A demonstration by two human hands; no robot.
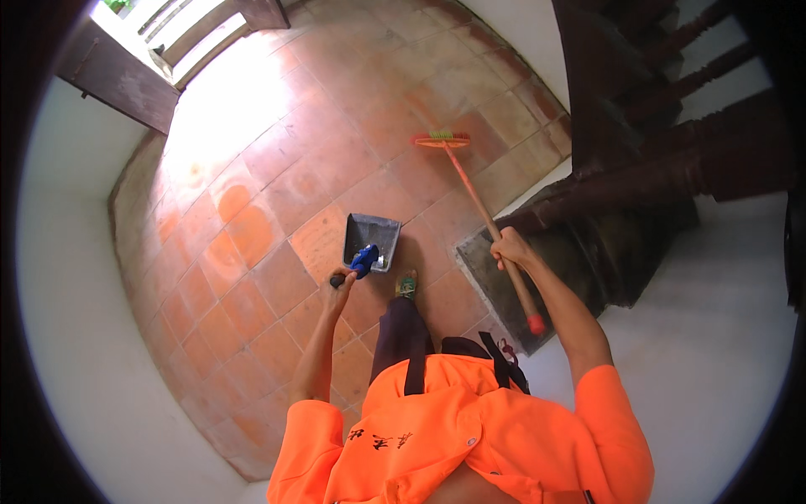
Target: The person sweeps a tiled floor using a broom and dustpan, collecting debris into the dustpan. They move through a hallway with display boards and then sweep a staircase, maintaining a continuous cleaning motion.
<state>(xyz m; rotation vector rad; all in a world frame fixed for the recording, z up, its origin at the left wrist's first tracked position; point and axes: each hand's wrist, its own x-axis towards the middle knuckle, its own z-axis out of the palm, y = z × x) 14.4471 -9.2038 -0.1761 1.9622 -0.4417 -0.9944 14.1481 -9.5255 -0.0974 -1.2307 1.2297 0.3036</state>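
Note:
My left hand is closed round the dark handle of a long-handled dustpan. The grey pan is below that hand, near my shoe, with a few small bits inside. A blue thing, perhaps cloth or plastic, sits by the handle just beyond my fingers; its kind is unclear. My right hand grips the upper shaft of a broom, whose red end cap sticks out behind the hand. The broom head, red with green bristles, is farther ahead and apart from the dustpan. Whether it touches the floor I cannot tell.
Reddish square tiles cover the floor, with bright light falling across the far left. A dark stone step and a dark wooden staircase stand on the right. White walls flank both sides. A wooden door stands at the far left.

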